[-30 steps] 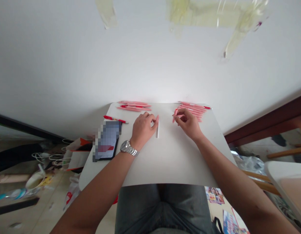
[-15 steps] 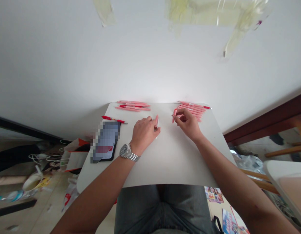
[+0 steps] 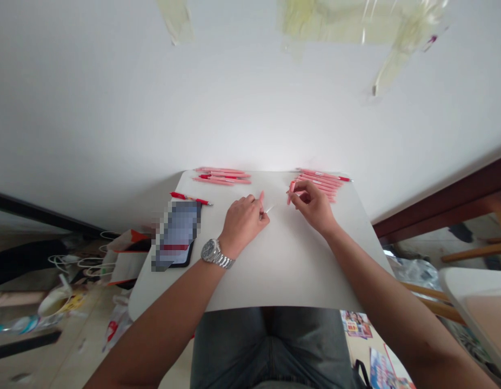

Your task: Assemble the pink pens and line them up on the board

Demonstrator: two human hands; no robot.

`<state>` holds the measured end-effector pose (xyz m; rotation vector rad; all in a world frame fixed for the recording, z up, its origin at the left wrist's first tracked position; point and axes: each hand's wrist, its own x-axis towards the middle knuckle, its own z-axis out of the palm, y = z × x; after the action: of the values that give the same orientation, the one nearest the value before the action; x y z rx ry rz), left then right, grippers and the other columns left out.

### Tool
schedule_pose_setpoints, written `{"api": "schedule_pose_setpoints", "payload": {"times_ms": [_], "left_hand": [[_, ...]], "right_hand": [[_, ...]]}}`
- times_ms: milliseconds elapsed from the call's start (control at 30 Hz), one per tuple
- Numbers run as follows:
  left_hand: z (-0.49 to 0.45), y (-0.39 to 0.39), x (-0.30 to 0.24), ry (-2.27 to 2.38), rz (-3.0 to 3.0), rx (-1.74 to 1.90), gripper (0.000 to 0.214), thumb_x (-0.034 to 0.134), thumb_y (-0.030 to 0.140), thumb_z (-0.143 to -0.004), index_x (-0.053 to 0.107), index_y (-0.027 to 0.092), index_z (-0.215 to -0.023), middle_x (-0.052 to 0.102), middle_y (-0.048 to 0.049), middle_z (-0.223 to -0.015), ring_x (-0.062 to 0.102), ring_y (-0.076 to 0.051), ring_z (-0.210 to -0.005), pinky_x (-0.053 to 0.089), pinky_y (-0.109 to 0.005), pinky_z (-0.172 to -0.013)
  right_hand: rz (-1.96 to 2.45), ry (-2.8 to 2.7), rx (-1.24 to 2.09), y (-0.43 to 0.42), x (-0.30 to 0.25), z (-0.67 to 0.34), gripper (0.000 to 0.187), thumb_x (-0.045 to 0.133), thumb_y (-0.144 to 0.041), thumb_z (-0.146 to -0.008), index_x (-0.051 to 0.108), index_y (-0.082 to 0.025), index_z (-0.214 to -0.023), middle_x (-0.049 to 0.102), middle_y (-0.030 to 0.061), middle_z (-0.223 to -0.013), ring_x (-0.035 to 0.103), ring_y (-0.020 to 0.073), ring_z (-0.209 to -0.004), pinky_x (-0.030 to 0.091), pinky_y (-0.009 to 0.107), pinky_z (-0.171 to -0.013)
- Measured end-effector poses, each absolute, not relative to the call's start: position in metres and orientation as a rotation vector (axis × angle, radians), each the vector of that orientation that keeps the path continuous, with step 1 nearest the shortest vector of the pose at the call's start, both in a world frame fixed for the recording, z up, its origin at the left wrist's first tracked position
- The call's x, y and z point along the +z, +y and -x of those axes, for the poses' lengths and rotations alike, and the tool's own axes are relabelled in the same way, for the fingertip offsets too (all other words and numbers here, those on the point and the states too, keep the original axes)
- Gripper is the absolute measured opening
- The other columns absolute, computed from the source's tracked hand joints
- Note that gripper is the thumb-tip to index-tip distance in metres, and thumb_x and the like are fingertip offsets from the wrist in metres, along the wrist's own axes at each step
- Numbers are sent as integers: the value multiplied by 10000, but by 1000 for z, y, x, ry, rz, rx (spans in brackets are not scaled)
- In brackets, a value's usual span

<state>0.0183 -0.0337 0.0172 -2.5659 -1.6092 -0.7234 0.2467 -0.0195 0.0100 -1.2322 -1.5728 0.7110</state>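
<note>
Thin white straight rod (image 3: 270, 208) now slants rightward instead of lying lengthwise, and we have it pinched in our left hand (image 3: 244, 220) with a tapered pink pen piece (image 3: 262, 196), right of the flat black phone (image 3: 178, 233), while farther right our right hand (image 3: 314, 203) pinches a pink cylindrical barrel (image 3: 291, 193).

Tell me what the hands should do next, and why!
Perhaps bring the thin white stick toward the pink tube-shaped pen piece: the left hand pinches the stick, its free end slanting toward the right hand, which holds that piece apart.
</note>
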Motion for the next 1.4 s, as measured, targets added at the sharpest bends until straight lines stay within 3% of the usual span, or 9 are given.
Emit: {"api": "schedule_pose_setpoints", "payload": {"times_ms": [200,533,800,967,1200,1400], "left_hand": [[-19,-31,16,-1654,2523,-979,113,680,176,-856,594,225,-801,641,-48,-847,616,-229,-796,484,-370,-735],[-16,-21,20,-1610,2648,-1812,128,635,138,-888,548,219,-840,563,4,-846,528,-136,-740,473,-285,-727],[-17,-19,22,-1649,2579,-2593,155,700,326,-941,608,201,-923,655,-21,-914,632,-135,-771,541,-265,-715],[-17,-16,16,-1656,2517,-2774,195,707,394,-979,629,220,-1021,700,-18,-909,658,-138,-768,561,-287,-739],[-18,-10,9,-1712,2507,-2799,356,783,456,-932,710,205,-1174,743,-56,-972,710,-174,-876,576,-305,-787],[-19,-13,13,-1626,2466,-2969,281,811,437,-913,702,204,-1026,733,-42,-987,686,-138,-788,600,-315,-789]], "right_hand": [[1243,-1572,715,-21,10,-247,342,696,-557,-948,654,-235,-1056,761,51,-1020,636,130,-625,528,303,-587],[1169,-1622,747,-25,17,-243,342,686,-551,-960,650,-225,-1058,740,57,-1020,636,132,-679,482,291,-602],[1112,-1707,679,-25,12,-243,288,678,-501,-982,674,-227,-1070,725,42,-1010,596,119,-675,480,284,-624],[1108,-1760,640,-25,10,-243,271,655,-497,-999,675,-238,-1074,719,50,-1030,592,128,-688,479,293,-619],[1105,-1804,574,-26,9,-242,220,648,-438,-1008,684,-238,-1092,717,46,-999,562,123,-661,479,291,-608],[1081,-1914,458,-25,8,-243,132,635,-342,-1013,684,-241,-1082,724,31,-953,551,124,-647,462,289,-612]]}}
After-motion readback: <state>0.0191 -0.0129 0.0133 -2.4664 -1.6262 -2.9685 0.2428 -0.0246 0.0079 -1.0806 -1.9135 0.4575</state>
